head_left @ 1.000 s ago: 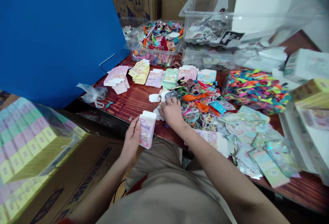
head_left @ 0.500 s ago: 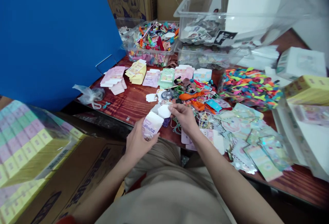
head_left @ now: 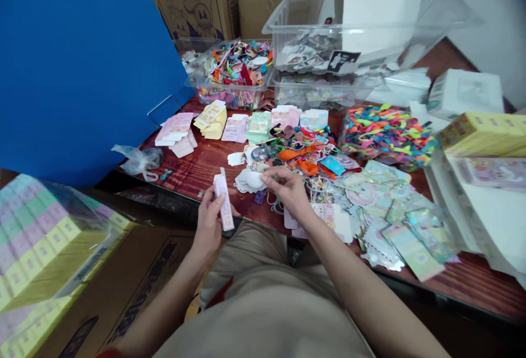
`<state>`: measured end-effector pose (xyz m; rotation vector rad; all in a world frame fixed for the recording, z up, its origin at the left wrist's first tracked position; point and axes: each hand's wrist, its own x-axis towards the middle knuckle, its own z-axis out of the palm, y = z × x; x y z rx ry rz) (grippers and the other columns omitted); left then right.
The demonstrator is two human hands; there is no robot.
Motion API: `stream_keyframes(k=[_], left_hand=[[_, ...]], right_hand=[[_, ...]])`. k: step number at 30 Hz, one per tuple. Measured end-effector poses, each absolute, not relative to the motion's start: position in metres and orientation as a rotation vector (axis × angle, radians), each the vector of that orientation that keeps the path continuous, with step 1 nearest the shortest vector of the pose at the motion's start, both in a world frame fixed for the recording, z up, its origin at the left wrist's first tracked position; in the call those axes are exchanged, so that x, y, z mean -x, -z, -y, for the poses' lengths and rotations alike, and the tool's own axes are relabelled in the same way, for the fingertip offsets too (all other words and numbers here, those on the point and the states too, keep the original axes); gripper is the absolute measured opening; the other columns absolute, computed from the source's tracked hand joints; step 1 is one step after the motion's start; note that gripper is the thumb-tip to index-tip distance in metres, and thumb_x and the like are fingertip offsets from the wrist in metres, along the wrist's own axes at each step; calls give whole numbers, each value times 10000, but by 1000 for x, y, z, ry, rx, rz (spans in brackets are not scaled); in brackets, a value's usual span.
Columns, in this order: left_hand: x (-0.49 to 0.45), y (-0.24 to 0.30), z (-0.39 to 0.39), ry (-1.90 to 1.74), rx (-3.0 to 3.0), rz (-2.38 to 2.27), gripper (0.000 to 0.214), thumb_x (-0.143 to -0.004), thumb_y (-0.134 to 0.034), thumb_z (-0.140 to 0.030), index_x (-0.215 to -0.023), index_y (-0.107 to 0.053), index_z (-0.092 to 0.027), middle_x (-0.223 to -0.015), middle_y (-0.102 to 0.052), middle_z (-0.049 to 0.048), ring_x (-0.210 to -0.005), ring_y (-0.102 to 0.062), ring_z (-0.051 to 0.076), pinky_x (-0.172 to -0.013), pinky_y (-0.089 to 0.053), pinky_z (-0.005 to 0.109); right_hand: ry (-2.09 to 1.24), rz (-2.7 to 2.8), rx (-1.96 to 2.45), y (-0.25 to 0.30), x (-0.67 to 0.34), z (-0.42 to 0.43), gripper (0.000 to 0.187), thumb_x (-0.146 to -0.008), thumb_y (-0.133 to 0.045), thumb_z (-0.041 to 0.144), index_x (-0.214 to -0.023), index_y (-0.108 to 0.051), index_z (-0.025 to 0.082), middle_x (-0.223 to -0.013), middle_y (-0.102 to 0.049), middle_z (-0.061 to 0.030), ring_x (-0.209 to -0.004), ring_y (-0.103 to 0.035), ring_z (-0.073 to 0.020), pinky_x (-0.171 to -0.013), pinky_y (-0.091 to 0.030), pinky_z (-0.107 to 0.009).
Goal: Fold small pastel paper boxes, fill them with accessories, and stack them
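My left hand point(head_left: 209, 220) is closed round a small pink carton point(head_left: 223, 200), held edge-on with its top flap open, just in front of the table edge. My right hand point(head_left: 287, 188) hovers over the table with thumb and fingers pinched together at a small white card piece point(head_left: 263, 170); what it grips is too small to name surely. Just left of it lies a little heap of white scalloped cards point(head_left: 249, 181). Behind it is a tangle of coloured hair ties and bows point(head_left: 306, 152).
Stacks of flat pastel cartons point(head_left: 213, 120) line the wooden table point(head_left: 201, 163). Clear tubs of accessories point(head_left: 236, 73) and cardboard boxes stand behind. A blue board point(head_left: 82, 57) stands at the left. Shiny packets point(head_left: 394, 210) and yellow boxes point(head_left: 480, 133) fill the right. Finished cartons point(head_left: 36, 226) sit left.
My left hand has turned the pink carton edge-on and lowered it. My right hand has drawn slightly away from the carton and now pinches above the white card heap.
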<state>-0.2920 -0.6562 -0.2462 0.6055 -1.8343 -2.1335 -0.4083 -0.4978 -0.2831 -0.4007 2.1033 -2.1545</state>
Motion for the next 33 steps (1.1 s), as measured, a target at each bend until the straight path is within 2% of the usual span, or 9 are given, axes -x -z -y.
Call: stream_keyframes(k=[2, 4, 8, 12, 16, 19, 22, 28, 33], left_hand=[[294, 247, 656, 2200, -528, 1806, 452, -832, -570, -534, -1090, -577, -163, -907, -709, 51, -586, -627, 135, -504, -436, 232], [295, 249, 655, 2088, -498, 1938, 480, -817, -592, -525, -1131, -567, -162, -963, -714, 66, -647, -656, 150, -558, -481, 248], [296, 254, 651, 1272, -400, 2499, 629, -685, -762, -393, -1235, -550, -174, -1123, -688, 100, -1005, -675, 256, -829, -547, 343], [291, 257, 639, 726, -83, 2736, 661, -730, -728, -356, -1331, -499, -204, -1176, -672, 106, -1067, -672, 281, -873, -556, 372], [290, 262, 621, 674, 108, 2759, 673, -758, -707, -358, -1367, -457, -217, -1221, -668, 115, -1079, -681, 283, -869, -568, 367], [293, 267, 606, 779, 151, 2780, 671, -770, -699, -380, -1369, -442, -224, -1248, -663, 118, -1074, -687, 286, -844, -578, 367], [295, 268, 593, 855, 227, 2783, 673, -782, -694, -412, -1371, -429, -222, -1220, -669, 115, -1048, -694, 280, -810, -582, 354], [298, 258, 572, 858, 344, 2869, 688, -777, -706, -418, -1373, -418, -232, -1211, -643, 110, -1019, -688, 276, -773, -578, 353], [300, 255, 558, 898, 400, 2847, 680, -798, -688, -402, -1385, -397, -218, -1245, -627, 123, -1086, -663, 286, -836, -570, 372]], right_hand=[[2216, -2014, 333, 279, 408, 495, 327, -695, -767, 510, -757, -702, 196, -821, -666, -42, -669, -548, -151, -569, -466, -262], [2257, -1839, 228, 272, 406, 491, 363, -677, -779, 533, -744, -660, 197, -712, -612, -5, -593, -508, -127, -536, -462, -254], [2411, -1669, 142, 257, 398, 479, 332, -752, -738, 509, -790, -590, 214, -637, -531, 48, -514, -467, -99, -509, -442, -237], [2118, -2144, 502, 249, 382, 464, 174, -870, -643, 363, -810, -623, 201, -690, -592, 12, -602, -532, -123, -576, -433, -247], [1595, -2511, 851, 247, 363, 450, 155, -927, -569, 242, -858, -698, 191, -813, -632, -41, -743, -593, -162, -674, -453, -269], [1593, -2580, 868, 246, 362, 425, 211, -965, -531, 289, -994, -716, 192, -895, -655, -67, -813, -624, -180, -726, -483, -280], [1604, -2806, 549, 253, 376, 378, 258, -976, -508, 339, -1017, -724, 205, -899, -686, -68, -826, -642, -195, -768, -504, -305], [687, -3263, -128, 285, 405, 277, 405, -894, -591, 423, -1155, -703, 133, -1148, -660, -205, -1106, -589, -368, -984, -437, -531], [935, -3258, 19, 289, 394, 234, 433, -939, -517, 430, -1257, -646, 166, -1258, -634, -159, -1174, -598, -300, -1005, -474, -449]])
